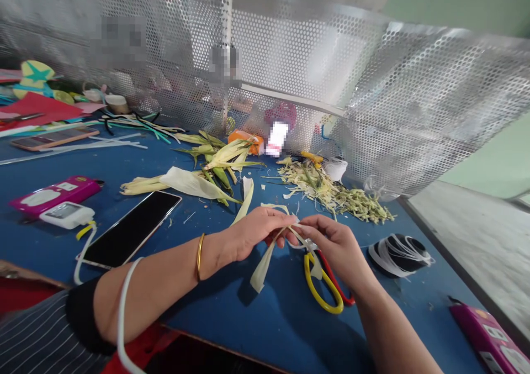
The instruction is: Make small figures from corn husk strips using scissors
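Observation:
My left hand and my right hand meet above the blue table, fingers closed in a pinch. Between them they grip a pale corn husk strip, whose wide end hangs down below my left fingers. Another narrow piece of it runs down from the right fingertips. Just under my right hand lie scissors with one yellow and one red handle, their blades partly hidden. A curled husk strip lies behind my left hand. Fine detail at the fingertips is too small to make out.
Corn husks lie at centre back, beside a heap of husk shreds. A black spool with white strip stands right. A phone and a purple box are left. A white cable crosses my left forearm. A perforated metal screen borders the back.

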Demonstrator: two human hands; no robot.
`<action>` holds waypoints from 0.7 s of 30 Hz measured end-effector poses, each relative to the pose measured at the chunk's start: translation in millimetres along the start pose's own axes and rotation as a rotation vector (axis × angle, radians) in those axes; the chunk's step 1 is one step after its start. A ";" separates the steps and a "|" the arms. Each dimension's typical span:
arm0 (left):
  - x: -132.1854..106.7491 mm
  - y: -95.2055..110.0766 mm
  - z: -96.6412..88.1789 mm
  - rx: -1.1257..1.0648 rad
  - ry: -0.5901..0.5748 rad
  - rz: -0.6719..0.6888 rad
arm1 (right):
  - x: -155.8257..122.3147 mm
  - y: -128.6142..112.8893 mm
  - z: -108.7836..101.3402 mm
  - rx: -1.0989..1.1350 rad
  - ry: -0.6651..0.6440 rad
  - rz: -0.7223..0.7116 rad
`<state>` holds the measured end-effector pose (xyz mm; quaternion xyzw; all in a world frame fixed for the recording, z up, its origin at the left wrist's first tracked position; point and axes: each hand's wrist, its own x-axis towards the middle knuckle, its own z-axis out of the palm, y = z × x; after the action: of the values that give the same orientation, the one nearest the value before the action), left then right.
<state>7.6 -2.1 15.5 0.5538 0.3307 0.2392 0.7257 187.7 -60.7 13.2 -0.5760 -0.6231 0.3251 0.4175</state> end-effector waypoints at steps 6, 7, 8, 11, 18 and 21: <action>0.3 -2.8 6.4 -0.017 0.089 0.008 | -2.2 3.9 0.9 -0.156 0.117 -0.094; 0.1 -2.3 7.6 -0.034 0.111 0.004 | -2.5 5.1 1.9 -0.186 0.138 -0.103; -0.2 -1.7 8.5 -0.055 0.132 -0.002 | -2.8 6.4 3.0 -0.216 0.160 -0.109; -1.0 -0.3 8.9 -0.124 0.171 -0.010 | -3.9 9.1 6.4 -0.328 0.230 -0.153; 1.7 -2.7 2.8 -0.326 0.074 -0.014 | -9.5 -2.2 12.1 -0.823 0.444 -0.674; 2.4 -1.6 2.8 -0.333 0.070 0.032 | -11.0 -4.5 19.5 -0.915 0.237 -0.809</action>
<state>11.3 -2.6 13.9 0.4226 0.3025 0.3213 0.7916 168.1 -70.7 6.9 -0.4473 -0.8174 -0.2249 0.2850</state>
